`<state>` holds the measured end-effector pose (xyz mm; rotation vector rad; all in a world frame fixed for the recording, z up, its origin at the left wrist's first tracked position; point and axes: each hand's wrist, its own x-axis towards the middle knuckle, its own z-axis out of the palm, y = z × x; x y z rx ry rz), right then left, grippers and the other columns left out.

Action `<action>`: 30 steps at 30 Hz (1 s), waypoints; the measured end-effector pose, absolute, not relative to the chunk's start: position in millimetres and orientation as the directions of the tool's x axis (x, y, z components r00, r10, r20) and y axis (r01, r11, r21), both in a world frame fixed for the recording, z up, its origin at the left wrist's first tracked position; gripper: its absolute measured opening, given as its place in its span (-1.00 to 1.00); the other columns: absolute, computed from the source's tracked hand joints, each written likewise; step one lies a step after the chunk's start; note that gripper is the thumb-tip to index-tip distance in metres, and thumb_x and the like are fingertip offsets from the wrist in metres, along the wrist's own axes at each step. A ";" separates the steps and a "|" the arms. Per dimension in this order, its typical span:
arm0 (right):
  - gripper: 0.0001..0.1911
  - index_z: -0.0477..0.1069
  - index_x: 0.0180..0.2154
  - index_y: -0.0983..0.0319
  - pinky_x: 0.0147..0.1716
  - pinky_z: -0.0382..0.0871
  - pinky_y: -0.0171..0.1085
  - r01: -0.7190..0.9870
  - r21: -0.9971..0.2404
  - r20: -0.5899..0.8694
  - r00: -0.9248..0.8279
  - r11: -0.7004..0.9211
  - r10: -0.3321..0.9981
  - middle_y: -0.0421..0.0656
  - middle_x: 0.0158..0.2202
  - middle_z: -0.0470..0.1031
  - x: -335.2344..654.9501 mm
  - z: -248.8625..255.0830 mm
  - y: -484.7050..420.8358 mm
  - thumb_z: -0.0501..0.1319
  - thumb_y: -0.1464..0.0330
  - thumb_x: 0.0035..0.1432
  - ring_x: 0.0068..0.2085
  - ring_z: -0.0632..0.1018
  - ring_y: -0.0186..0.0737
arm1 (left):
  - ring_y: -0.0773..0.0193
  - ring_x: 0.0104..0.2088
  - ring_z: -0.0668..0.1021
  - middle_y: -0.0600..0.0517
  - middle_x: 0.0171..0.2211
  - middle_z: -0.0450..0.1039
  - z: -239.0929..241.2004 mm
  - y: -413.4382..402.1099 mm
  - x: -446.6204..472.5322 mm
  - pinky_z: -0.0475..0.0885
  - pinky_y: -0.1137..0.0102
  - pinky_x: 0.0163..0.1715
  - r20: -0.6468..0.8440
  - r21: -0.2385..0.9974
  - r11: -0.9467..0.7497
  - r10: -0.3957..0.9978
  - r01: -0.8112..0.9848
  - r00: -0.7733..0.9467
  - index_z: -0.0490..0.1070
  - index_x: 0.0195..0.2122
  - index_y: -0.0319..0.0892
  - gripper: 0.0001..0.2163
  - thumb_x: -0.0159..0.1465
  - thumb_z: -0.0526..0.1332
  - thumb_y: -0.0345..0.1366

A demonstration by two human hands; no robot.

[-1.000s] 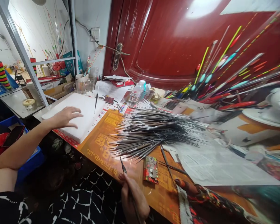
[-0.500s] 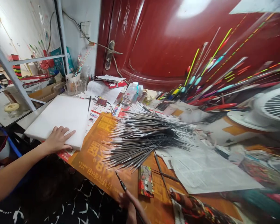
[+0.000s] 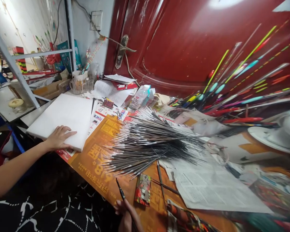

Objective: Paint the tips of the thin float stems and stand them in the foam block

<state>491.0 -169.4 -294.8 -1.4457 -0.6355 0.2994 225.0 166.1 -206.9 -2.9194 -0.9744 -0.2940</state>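
Note:
My left hand [image 3: 58, 137] rests with its fingers spread flat on the near corner of a white foam board [image 3: 65, 112] at the left of the table. At the bottom edge, my right hand [image 3: 125, 214] is closed around a thin dark stick [image 3: 120, 191] that points up and to the left. A big fan-shaped pile of thin grey sticks [image 3: 147, 141] lies on the orange poster [image 3: 96, 158] in the middle of the table, just beyond my right hand. A small red and green card [image 3: 143, 190] lies beside the held stick.
Newspaper sheets [image 3: 207, 183] cover the table's right side. Several bright fishing floats [image 3: 234, 83] stand at the right against a dark red door [image 3: 183, 42]. A white fan [image 3: 280, 132] sits far right. Cups [image 3: 78, 84], a plastic bottle [image 3: 139, 98] and a metal shelf [image 3: 19, 64] stand at the back left.
My left hand has slid from the middle of the foam board back to its near corner. The view has shifted; my right hand sits lower in frame, still holding the stick.

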 end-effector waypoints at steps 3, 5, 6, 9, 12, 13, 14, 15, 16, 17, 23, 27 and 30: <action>-0.77 0.59 -0.04 -0.08 -0.52 0.64 -0.08 0.204 -0.962 0.273 0.705 0.181 0.655 -0.16 -0.32 0.65 499.3 -289.9 -176.3 0.23 0.24 0.30 -0.45 0.66 0.03 | -0.01 0.02 0.37 -0.12 0.07 0.37 -207.0 166.4 227.1 0.26 0.10 0.13 0.226 0.090 -0.781 0.620 0.618 0.751 0.37 0.28 0.06 -0.30 0.28 0.05 0.37; -0.77 0.57 -0.03 -0.04 -0.50 0.65 -0.13 0.227 -0.947 0.320 0.637 0.227 0.701 -0.17 -0.31 0.65 505.5 -287.3 -177.2 0.20 0.26 0.33 -0.44 0.66 -0.01 | 0.05 -0.02 0.41 -0.10 0.00 0.41 -202.5 166.6 231.3 0.31 0.15 0.10 0.240 0.186 -0.751 0.660 0.634 0.712 0.45 0.20 0.04 -0.38 0.36 -0.02 0.31; -0.77 0.57 -0.03 -0.02 -0.50 0.65 -0.16 0.239 -0.939 0.342 0.606 0.246 0.718 -0.17 -0.30 0.65 508.0 -286.1 -177.0 0.18 0.27 0.35 -0.44 0.66 -0.03 | 0.08 -0.05 0.44 -0.10 -0.05 0.43 -199.1 166.9 234.6 0.34 0.18 0.07 0.240 0.248 -0.734 0.679 0.632 0.694 0.51 0.14 -0.01 -0.41 0.40 -0.05 0.26; -0.75 0.55 -0.02 0.02 -0.52 0.63 -0.21 0.266 -0.920 0.390 0.552 0.288 0.737 -0.17 -0.30 0.65 511.9 -283.0 -175.5 0.13 0.27 0.40 -0.44 0.66 -0.08 | 0.18 -0.15 0.52 -0.08 -0.15 0.51 -187.7 169.3 249.2 0.40 0.30 -0.03 0.213 0.414 -0.657 0.743 0.630 0.635 0.59 -0.07 -0.14 -0.55 0.44 0.04 0.07; -0.76 0.56 -0.05 0.11 -0.49 0.62 -0.22 0.242 -0.924 0.381 0.561 0.295 0.735 -0.12 -0.30 0.65 511.4 -281.1 -175.8 0.16 0.24 0.39 -0.43 0.66 -0.09 | 0.21 -0.19 0.56 -0.04 -0.18 0.58 -180.3 174.7 268.9 0.41 0.37 -0.07 0.207 0.459 -0.585 0.803 0.669 0.560 0.60 -0.18 -0.16 -0.75 0.35 0.20 -0.15; -0.76 0.57 -0.06 0.14 -0.47 0.62 -0.22 0.225 -0.931 0.365 0.573 0.288 0.734 -0.10 -0.30 0.65 510.7 -281.1 -176.2 0.18 0.22 0.38 -0.42 0.66 -0.10 | 0.21 -0.18 0.57 -0.02 -0.18 0.60 -178.9 177.8 275.7 0.41 0.38 -0.06 0.212 0.460 -0.573 0.812 0.678 0.543 0.61 -0.19 -0.16 -0.79 0.33 0.21 -0.21; -0.75 0.58 -0.08 0.16 -0.44 0.61 -0.23 0.209 -0.937 0.349 0.583 0.280 0.733 -0.09 -0.30 0.65 509.9 -281.5 -176.6 0.20 0.20 0.37 -0.41 0.65 -0.11 | 0.21 -0.17 0.58 -0.01 -0.17 0.61 -177.7 181.7 282.2 0.41 0.39 -0.06 0.216 0.462 -0.567 0.818 0.682 0.534 0.61 -0.21 -0.15 -0.81 0.30 0.21 -0.25; -0.74 0.58 -0.09 0.18 -0.43 0.61 -0.24 0.199 -0.941 0.339 0.595 0.274 0.729 -0.07 -0.30 0.65 509.0 -282.3 -176.7 0.21 0.19 0.37 -0.41 0.65 -0.13 | 0.22 -0.17 0.58 0.01 -0.18 0.62 -176.5 186.4 288.2 0.41 0.40 -0.06 0.218 0.466 -0.564 0.820 0.682 0.529 0.62 -0.22 -0.15 -0.82 0.29 0.21 -0.27; -0.72 0.58 -0.09 0.19 -0.41 0.60 -0.24 0.196 -0.944 0.330 0.603 0.267 0.726 -0.06 -0.29 0.65 508.0 -283.4 -176.6 0.21 0.18 0.37 -0.40 0.65 -0.14 | 0.22 -0.17 0.59 0.02 -0.18 0.63 -175.1 191.9 293.8 0.41 0.41 -0.07 0.217 0.473 -0.557 0.825 0.683 0.523 0.62 -0.23 -0.15 -0.82 0.27 0.21 -0.29; -0.71 0.57 -0.09 0.21 -0.40 0.60 -0.24 0.200 -0.944 0.329 0.611 0.262 0.720 -0.05 -0.28 0.65 507.0 -284.8 -176.2 0.21 0.17 0.37 -0.39 0.65 -0.14 | 0.22 -0.18 0.60 0.03 -0.20 0.63 -173.5 197.9 299.0 0.42 0.41 -0.09 0.215 0.481 -0.549 0.830 0.684 0.515 0.63 -0.24 -0.15 -0.82 0.26 0.21 -0.30; -0.72 0.57 -0.11 0.22 -0.41 0.62 -0.24 0.238 -0.938 0.345 0.703 0.250 0.622 -0.08 -0.29 0.65 500.6 -287.7 -168.5 0.22 0.18 0.35 -0.38 0.66 -0.11 | 0.25 -0.32 0.61 0.01 -0.28 0.64 -166.4 232.4 323.9 0.44 0.43 -0.25 0.204 0.545 -0.485 0.868 0.684 0.453 0.62 -0.16 -0.20 -0.77 0.29 0.19 -0.28; -0.73 0.58 -0.12 0.19 -0.39 0.64 -0.24 0.228 -0.947 0.321 0.714 0.227 0.623 -0.11 -0.27 0.66 498.2 -279.9 -166.2 0.21 0.17 0.35 -0.36 0.67 -0.11 | 0.23 -0.25 0.62 0.00 -0.24 0.65 -177.1 241.9 339.1 0.45 0.41 -0.19 0.177 0.577 -0.451 0.883 0.681 0.435 0.63 -0.20 -0.18 -0.83 0.25 0.27 -0.31; -0.71 0.59 -0.10 0.18 -0.37 0.64 -0.23 0.231 -0.951 0.308 0.702 0.204 0.642 -0.12 -0.26 0.65 497.8 -273.3 -166.6 0.20 0.16 0.36 -0.32 0.68 -0.10 | 0.18 -0.18 0.61 -0.01 -0.23 0.65 -188.2 244.2 347.3 0.45 0.38 -0.10 0.173 0.594 -0.442 0.886 0.672 0.430 0.64 -0.25 -0.17 -0.87 0.22 0.31 -0.34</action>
